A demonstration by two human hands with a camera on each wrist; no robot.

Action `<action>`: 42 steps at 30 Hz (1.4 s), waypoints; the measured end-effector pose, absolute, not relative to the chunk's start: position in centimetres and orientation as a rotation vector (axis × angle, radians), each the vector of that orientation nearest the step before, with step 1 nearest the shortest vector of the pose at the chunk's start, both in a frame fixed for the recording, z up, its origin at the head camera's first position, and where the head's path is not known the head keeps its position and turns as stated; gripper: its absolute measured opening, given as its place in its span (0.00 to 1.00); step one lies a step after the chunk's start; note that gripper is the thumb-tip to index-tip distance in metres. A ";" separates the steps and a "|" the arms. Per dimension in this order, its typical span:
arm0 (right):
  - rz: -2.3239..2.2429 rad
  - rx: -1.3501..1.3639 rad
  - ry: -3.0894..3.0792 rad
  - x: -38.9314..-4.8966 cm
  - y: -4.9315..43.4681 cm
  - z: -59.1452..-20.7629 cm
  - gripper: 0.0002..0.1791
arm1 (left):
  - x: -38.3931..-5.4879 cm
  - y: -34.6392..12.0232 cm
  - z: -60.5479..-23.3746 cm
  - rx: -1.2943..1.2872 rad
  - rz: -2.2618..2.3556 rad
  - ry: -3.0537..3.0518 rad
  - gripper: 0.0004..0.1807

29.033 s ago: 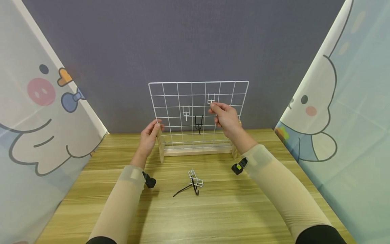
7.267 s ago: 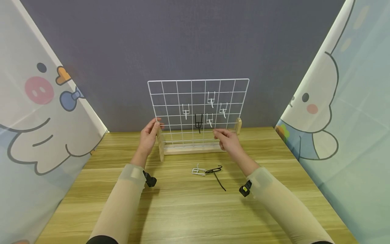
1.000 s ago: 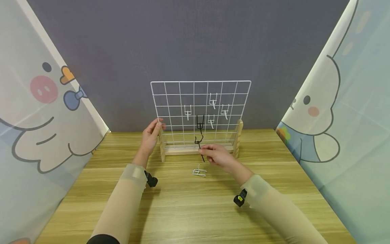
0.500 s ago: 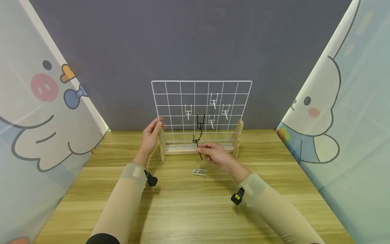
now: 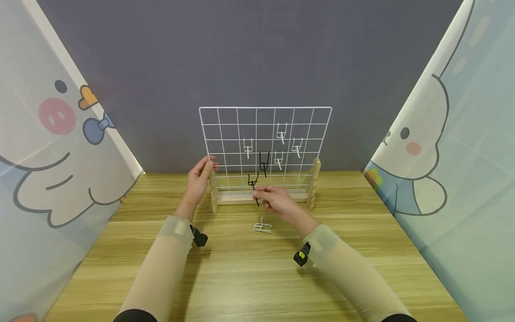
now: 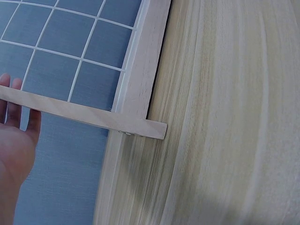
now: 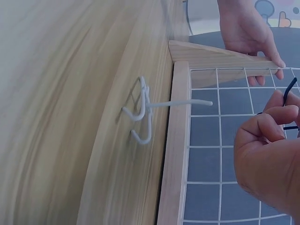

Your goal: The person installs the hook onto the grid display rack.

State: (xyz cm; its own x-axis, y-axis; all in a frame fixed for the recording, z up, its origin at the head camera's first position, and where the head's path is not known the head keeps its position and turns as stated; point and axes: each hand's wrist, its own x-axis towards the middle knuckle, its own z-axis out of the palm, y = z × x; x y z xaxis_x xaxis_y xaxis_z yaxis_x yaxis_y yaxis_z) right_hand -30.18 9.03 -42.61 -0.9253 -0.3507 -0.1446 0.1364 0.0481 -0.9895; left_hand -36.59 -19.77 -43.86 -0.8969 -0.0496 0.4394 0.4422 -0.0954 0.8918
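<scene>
A white wire grid rack on a wooden base stands at the back of the table. My left hand grips its left wooden post, thumb in front and fingers behind. Between thumb and fingers my right hand pinches a black wire hook by its long prong. The hook's two-armed end points up, before the lower left-middle of the grid; whether it touches the wire I cannot tell. Another black hook hangs mid-grid, with several white hooks around it.
One white hook lies on the wooden table, in front of the rack base; the right wrist view shows its prong sticking up. The right wooden post stands beyond my right hand. A grey wall rises behind the rack.
Over the last second my right hand has moved left and slightly up with the black hook. Earlier that hook lay on the table. Two more white hooks hang than at first. The left hand stays put.
</scene>
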 end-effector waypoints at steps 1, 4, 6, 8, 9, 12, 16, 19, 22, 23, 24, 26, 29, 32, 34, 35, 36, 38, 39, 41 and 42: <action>-1.942 -0.217 1.984 -30.3 8.9 -42.6 0.17 | -36.6 -19.8 -43.9 -0.432 -2.061 -1.843 0.23; -1.947 -0.209 1.988 -30.5 8.4 -42.6 0.18 | -36.6 -19.8 -43.9 -0.428 -2.059 -1.842 0.23; -1.959 -0.199 1.979 -30.7 8.1 -42.6 0.19 | -36.6 -19.7 -43.9 -0.416 -2.056 -1.848 0.22; -1.978 -0.183 1.968 -30.8 7.8 -42.6 0.19 | -36.5 -19.7 -43.8 -0.409 -2.055 -1.851 0.21; -1.988 -0.176 1.963 -30.9 7.7 -42.6 0.19 | -36.5 -19.7 -43.8 -0.407 -2.057 -1.849 0.21; -2.016 -0.152 1.953 -31.0 7.4 -42.6 0.18 | -36.5 -19.6 -43.8 -0.406 -2.054 -1.860 0.22; -2.045 -0.130 1.938 -31.1 6.9 -42.6 0.20 | -36.4 -19.7 -43.7 -0.398 -2.049 -1.880 0.21; -2.066 -0.129 1.919 -31.2 6.7 -42.6 0.19 | -36.5 -19.7 -43.8 -0.389 -2.054 -1.873 0.18; -2.078 -0.127 1.907 -31.3 6.4 -42.5 0.15 | -36.6 -19.7 -43.8 -0.392 -2.051 -1.873 0.20; -2.083 -0.128 1.905 -31.3 6.3 -42.4 0.15 | -36.6 -19.7 -43.8 -0.397 -2.054 -1.868 0.21; -2.088 -0.126 1.900 -31.3 6.2 -42.4 0.14 | -36.5 -19.7 -43.8 -0.400 -2.054 -1.869 0.22; -2.097 -0.125 1.897 -31.3 6.1 -42.3 0.13 | -36.5 -19.7 -43.8 -0.405 -2.055 -1.870 0.23; -2.108 -0.124 1.897 -31.5 5.9 -42.2 0.14 | -36.5 -19.7 -43.8 -0.405 -2.062 -1.868 0.23; -2.110 -0.115 1.900 -31.6 5.7 -42.2 0.16 | -36.6 -19.7 -43.9 -0.406 -2.060 -1.869 0.23; -2.107 -0.108 1.903 -31.7 5.6 -42.2 0.18 | -36.6 -19.7 -43.9 -0.409 -2.059 -1.865 0.23; -2.105 -0.105 1.904 -31.8 5.6 -42.2 0.19 | -36.6 -19.7 -43.8 -0.409 -2.056 -1.865 0.23; -2.107 -0.100 1.903 -31.9 5.6 -42.2 0.19 | -36.6 -19.7 -43.8 -0.411 -2.054 -1.866 0.22; -2.106 -0.097 1.902 -32.0 5.5 -42.1 0.19 | -36.6 -19.8 -43.8 -0.413 -2.049 -1.873 0.21; -2.107 -0.092 1.900 -32.1 5.5 -42.1 0.19 | -36.5 -19.8 -43.8 -0.412 -2.049 -1.875 0.20; -2.118 -0.081 1.893 -32.2 5.4 -42.1 0.18 | -36.5 -19.8 -43.7 -0.407 -2.046 -1.884 0.18; -2.124 -0.075 1.887 -32.2 5.4 -42.1 0.18 | -36.5 -19.8 -43.7 -0.404 -2.046 -1.889 0.17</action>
